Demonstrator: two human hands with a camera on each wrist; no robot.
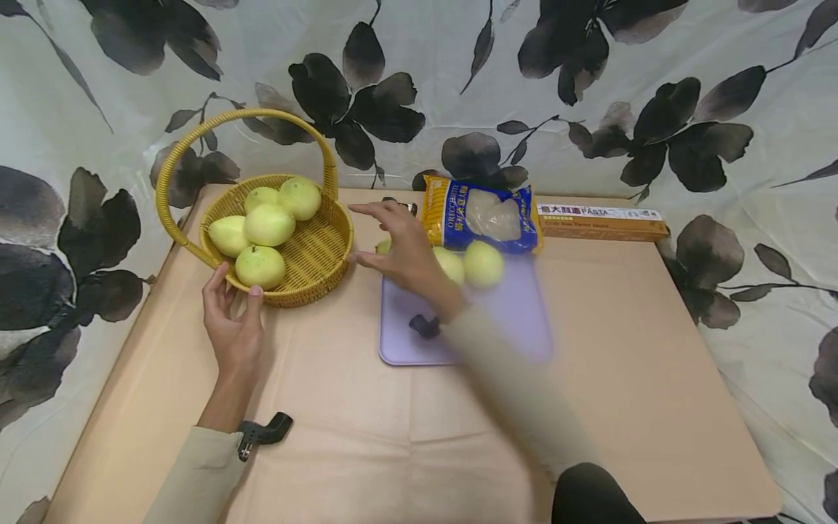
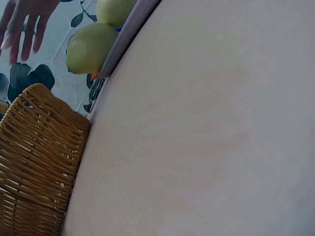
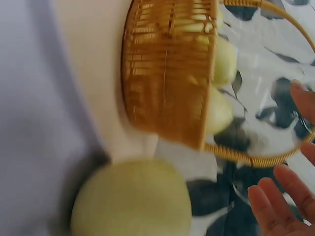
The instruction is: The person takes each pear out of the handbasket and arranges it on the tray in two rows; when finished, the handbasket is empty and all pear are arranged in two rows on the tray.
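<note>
A yellow wicker basket [image 1: 314,251] with a tall hoop handle stands at the left of the table, holding several round yellow-green fruits [image 1: 269,224]. At its near left side, my left hand [image 1: 234,331] touches the wall with thumb and fingers apart. My right hand [image 1: 412,251] is in the air between the basket and a lavender tray [image 1: 406,342], fingers spread and holding nothing. On the tray's far part are more yellow-green fruits [image 1: 484,264], one partly hidden by the right hand. The right wrist view shows a fruit [image 3: 133,201] close up, below the basket [image 3: 167,73].
Behind the tray fruits lies a yellow-and-blue bag of orecchiette pasta [image 1: 484,215]. To its right is a long brown pasta box [image 1: 599,222] along the table's back edge. A floral cloth [image 1: 458,73] hangs behind the table [image 1: 628,378].
</note>
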